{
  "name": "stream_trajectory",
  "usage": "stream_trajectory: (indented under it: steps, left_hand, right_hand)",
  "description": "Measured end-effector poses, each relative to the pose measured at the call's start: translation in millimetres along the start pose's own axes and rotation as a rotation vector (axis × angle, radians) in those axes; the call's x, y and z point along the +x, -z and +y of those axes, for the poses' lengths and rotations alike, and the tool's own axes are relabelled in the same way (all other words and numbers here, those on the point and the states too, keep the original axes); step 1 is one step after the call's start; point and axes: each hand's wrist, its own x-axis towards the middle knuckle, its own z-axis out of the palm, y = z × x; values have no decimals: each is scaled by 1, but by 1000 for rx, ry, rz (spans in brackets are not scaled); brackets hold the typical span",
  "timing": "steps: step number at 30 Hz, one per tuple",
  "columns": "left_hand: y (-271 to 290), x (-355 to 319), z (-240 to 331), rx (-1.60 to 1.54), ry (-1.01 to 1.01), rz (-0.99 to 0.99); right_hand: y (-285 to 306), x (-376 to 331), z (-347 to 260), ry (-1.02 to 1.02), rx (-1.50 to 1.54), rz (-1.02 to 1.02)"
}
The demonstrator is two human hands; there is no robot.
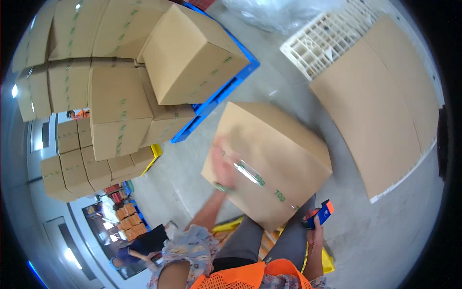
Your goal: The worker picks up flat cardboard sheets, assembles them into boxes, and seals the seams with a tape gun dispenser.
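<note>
A closed cardboard box point(284, 139) stands tilted in front of my legs. A strip of clear tape with green print point(250, 173) runs along its seam and shines in the light. My left hand point(224, 168) lies against the box beside that strip, blurred by motion, its fingers and thumb apart and nothing visible in it. To the right of the box, my right hand point(315, 233) grips a blue and orange tape dispenser point(321, 213). The dispenser is just off the box's near right corner.
Stacked taped boxes point(120, 106) fill the left, partly on a blue pallet point(216, 103). Flat cardboard point(385, 106) lies over a white plastic pallet point(327, 38) at right. A yellow pallet edge point(327, 260) shows by my legs. Another person point(139, 245) stands at lower left.
</note>
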Motion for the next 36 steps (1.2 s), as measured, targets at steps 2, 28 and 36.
stream_trajectory:
  steps: [2,28,36]
  left_hand:
    - [82,33,-109,545,-183,288]
    - [389,133,58,-407,-548,771]
    - [367,248,-121,-323,-221,712]
  right_hand:
    - [-33,15,30,-18,-49,-41]
    - [-497,-84,-158,1151,-626,-577]
    - [-623,70,-43,901,-1011,-543]
